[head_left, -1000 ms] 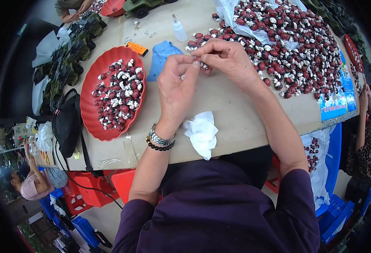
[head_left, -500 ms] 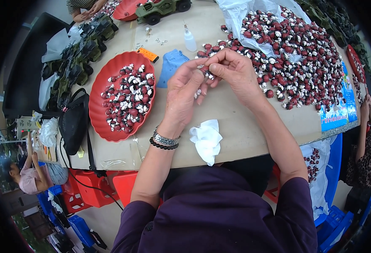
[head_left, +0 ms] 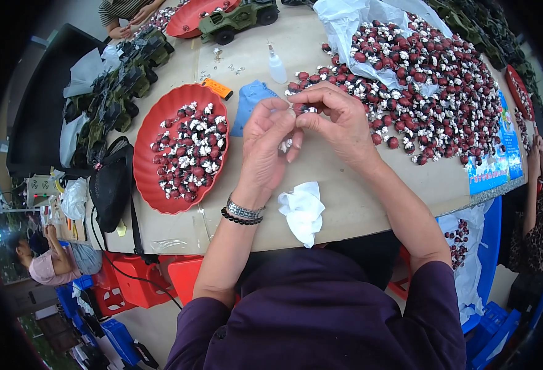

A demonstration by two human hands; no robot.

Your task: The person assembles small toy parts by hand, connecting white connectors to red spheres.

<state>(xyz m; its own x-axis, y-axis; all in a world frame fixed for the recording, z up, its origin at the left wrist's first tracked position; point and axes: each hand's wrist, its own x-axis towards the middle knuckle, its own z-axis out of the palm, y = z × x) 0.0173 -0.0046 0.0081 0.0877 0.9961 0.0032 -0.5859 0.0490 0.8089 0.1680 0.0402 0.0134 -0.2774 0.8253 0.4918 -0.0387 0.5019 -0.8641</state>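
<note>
Over the middle of the table, my left hand (head_left: 264,139) and my right hand (head_left: 338,120) meet at the fingertips. Between them they pinch a small dark-red and black piece (head_left: 301,109), mostly hidden by the fingers. A second piece, showing white (head_left: 285,145), is tucked in the curled fingers of my left hand. To the left lies a red scalloped tray (head_left: 151,191) with many red, black and white pieces (head_left: 191,151) in it. On the right spreads a large heap of the same pieces (head_left: 419,92). A blue cloth (head_left: 246,106) lies just beyond my left hand.
A crumpled white tissue (head_left: 302,216) lies near the table's front edge. Beyond the hands stand a small clear bottle (head_left: 277,66), an orange box-like thing (head_left: 218,88) and a green toy jeep (head_left: 237,21). More dark green toy vehicles (head_left: 114,92) and a black bag (head_left: 111,185) are at the left.
The fingers of my right hand have shifted slightly left and now arch over the small piece. Both hands stay together at about the same place. The whole view has tilted a little.
</note>
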